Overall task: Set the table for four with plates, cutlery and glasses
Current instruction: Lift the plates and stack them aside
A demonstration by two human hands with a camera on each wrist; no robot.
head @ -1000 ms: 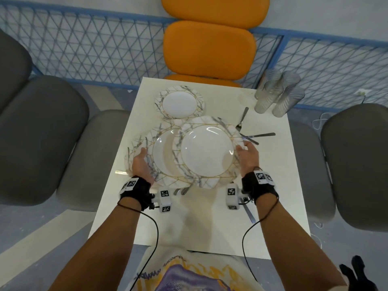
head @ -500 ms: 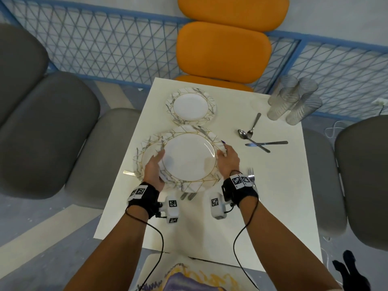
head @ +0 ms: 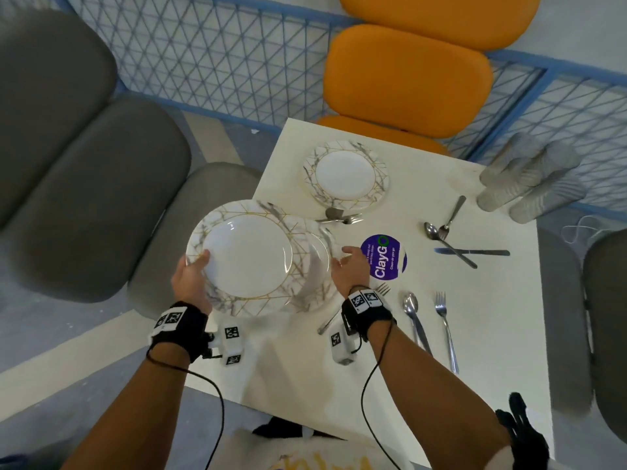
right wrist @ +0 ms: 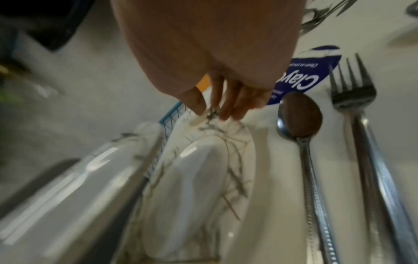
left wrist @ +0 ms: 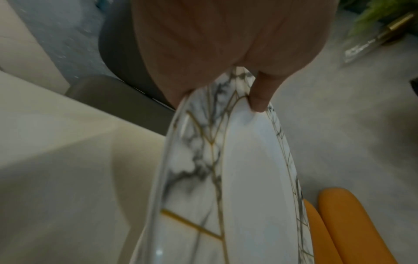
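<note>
My left hand [head: 194, 264] grips the near-left rim of a marble-and-gold plate [head: 246, 257], thumb [left wrist: 260, 100] on top, and holds it up over the table's left edge. Partly under it is a second, blurred plate [head: 317, 266]; my right hand [head: 343, 258] pinches its right rim [right wrist: 212, 111]. A third plate [head: 346, 176] lies at the far side with a fork and spoon [head: 339, 217] beside it. Clear glasses [head: 529, 178] stand at the far right corner. Loose cutlery lies on the right: a spoon and fork [head: 439, 228], a knife [head: 475, 252], a spoon [head: 412, 310] and a fork [head: 444, 320].
The white table [head: 492, 351] has a round purple sticker [head: 383, 257] at its middle. An orange chair [head: 407, 79] stands at the far side, grey chairs at the left [head: 84, 198] and right [head: 607, 317]. A blue mesh fence [head: 220, 56] runs behind.
The plates moved left from the table's middle, which uncovered the purple sticker. The top plate now hangs over the left edge in my left hand, shifted off the lower one.
</note>
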